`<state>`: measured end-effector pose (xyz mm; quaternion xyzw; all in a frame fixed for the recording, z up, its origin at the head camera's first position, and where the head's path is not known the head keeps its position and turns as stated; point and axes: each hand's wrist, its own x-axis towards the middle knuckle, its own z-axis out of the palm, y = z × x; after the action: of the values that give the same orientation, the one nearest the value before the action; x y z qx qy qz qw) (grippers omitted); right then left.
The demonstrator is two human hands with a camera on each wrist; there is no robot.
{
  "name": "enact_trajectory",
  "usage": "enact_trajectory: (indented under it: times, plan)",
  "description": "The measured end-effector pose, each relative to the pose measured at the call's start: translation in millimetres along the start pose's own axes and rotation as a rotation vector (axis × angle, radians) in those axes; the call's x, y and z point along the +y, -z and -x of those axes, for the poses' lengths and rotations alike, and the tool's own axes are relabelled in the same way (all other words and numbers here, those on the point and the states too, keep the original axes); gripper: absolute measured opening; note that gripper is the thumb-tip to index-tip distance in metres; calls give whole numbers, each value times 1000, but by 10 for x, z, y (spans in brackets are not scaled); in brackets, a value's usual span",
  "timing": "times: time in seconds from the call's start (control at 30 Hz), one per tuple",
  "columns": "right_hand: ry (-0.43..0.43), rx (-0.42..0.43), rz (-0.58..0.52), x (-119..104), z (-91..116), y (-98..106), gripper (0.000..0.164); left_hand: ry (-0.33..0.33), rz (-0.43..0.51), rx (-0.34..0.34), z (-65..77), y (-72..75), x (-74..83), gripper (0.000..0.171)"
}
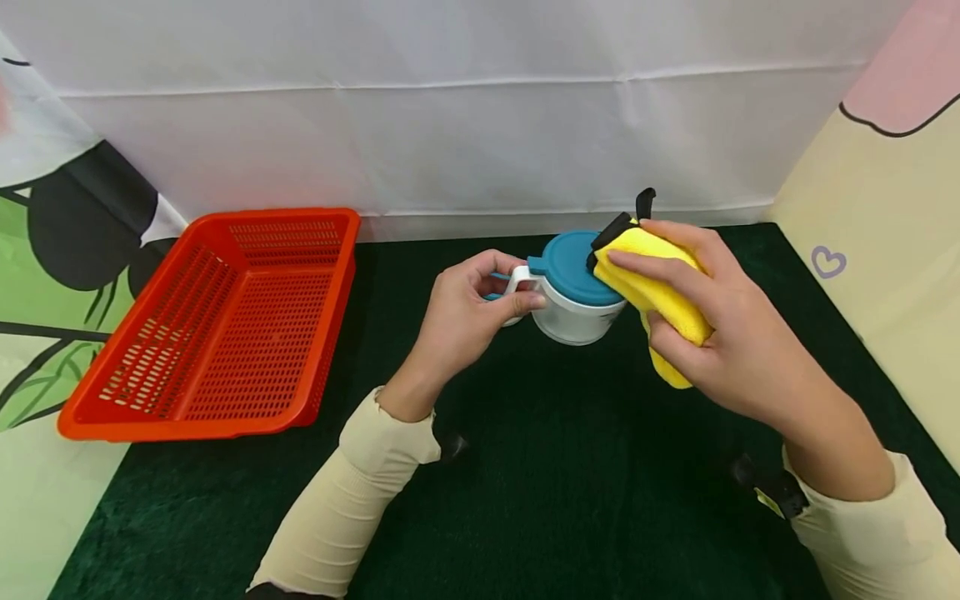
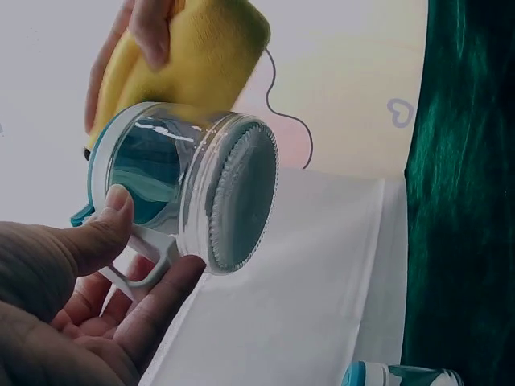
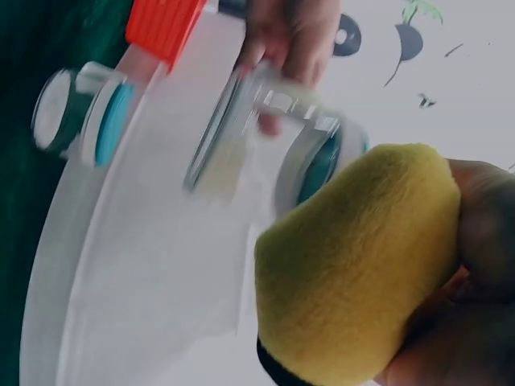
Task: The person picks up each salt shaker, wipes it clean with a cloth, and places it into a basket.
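My left hand (image 1: 468, 304) grips the white handle (image 2: 153, 249) of a clear seasoning jar (image 1: 576, 321) with a blue lid (image 1: 573, 265). The jar is held up off the table, and its ridged round base (image 2: 248, 197) faces the left wrist camera. In my right hand (image 1: 731, 325) is a bunched yellow cloth (image 1: 660, 279) with black edging and a black loop. It lies against the right side of the lid. A second blue-lidded jar (image 3: 68, 117) stands behind; in the head view my left hand mostly hides it.
An orange-red perforated plastic basket (image 1: 262, 342) sits at the left on the dark green tablecloth (image 1: 555, 492). A white fabric backdrop (image 1: 480, 150) rises at the table's far edge, with printed fabric (image 1: 900, 250) along the right side.
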<state>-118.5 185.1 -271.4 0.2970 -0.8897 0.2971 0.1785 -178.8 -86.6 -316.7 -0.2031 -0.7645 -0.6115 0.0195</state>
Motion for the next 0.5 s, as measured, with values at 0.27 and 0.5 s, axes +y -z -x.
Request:
enact_trajectory:
  times: [0.27,0.5]
  plan:
    - [23,-50,-61,108,-149,127,67,-49,43,20,-21,-28,23,22]
    - [123,-122,82,-194,-56,146,73,-53,70,32,-40,5,7,22]
